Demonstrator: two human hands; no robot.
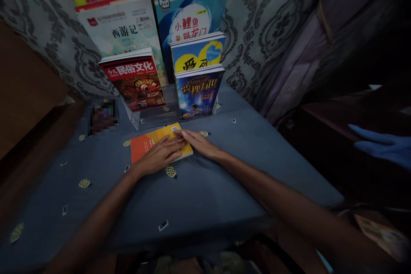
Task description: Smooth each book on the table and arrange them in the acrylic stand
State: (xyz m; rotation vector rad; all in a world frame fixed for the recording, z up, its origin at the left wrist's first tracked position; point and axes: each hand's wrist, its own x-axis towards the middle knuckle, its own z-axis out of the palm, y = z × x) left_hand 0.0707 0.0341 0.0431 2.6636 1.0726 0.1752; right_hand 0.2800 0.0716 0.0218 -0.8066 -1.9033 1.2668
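An orange and yellow book (143, 144) lies flat on the table, a barcode at its far right corner. My left hand (159, 153) rests flat on it, fingers stretched to the right. My right hand (199, 142) reaches in over the book's right end, fingers straight and touching the left fingertips. Neither hand is wrapped round anything. Just behind the book, a clear stand (154, 119) holds upright books in two columns. In front are a red-topped book (135, 81) with a dragon-like head and a dark blue book (199, 94).
A blue cloth with pineapple prints covers the table (205, 192). A blurred dark item (103, 116) lies left of the stand. Patterned wallpaper (269, 17) and a curtain (295, 47) rise behind. A blue glove (385, 145) shows at the right edge.
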